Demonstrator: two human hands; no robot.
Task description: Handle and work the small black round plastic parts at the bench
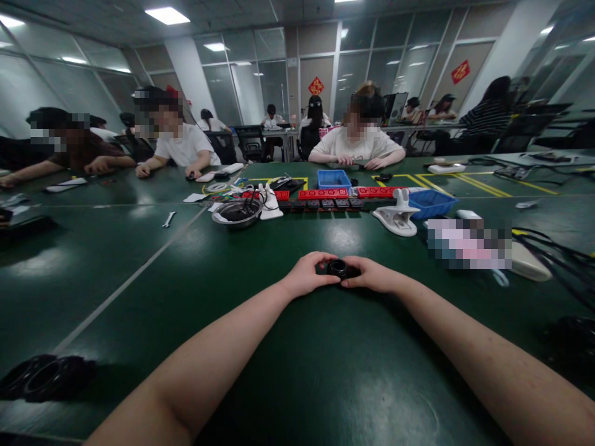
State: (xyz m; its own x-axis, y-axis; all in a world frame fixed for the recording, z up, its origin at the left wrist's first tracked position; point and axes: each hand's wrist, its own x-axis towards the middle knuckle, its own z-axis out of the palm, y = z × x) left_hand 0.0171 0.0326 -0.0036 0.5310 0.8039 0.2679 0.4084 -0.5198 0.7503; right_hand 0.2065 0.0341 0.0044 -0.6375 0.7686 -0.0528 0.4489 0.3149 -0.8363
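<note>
A small black ring-shaped part [337,268] rests on the green table [325,347] in front of me, its round opening facing up. My left hand [312,272] grips it from the left, with thumb and fingers closed round its side. From the right, my right hand [369,274] holds the same part, thumb at its near edge and fingers behind. The fingertips partly cover its sides.
Black ring-shaped parts [46,376] lie at the near left. A wrench [169,219], a metal bowl [237,212], red power strips [323,194], a white clip stand [398,214] and a blue bin [432,203] stand farther back. Several people sit beyond. Black cables [553,254] lie right.
</note>
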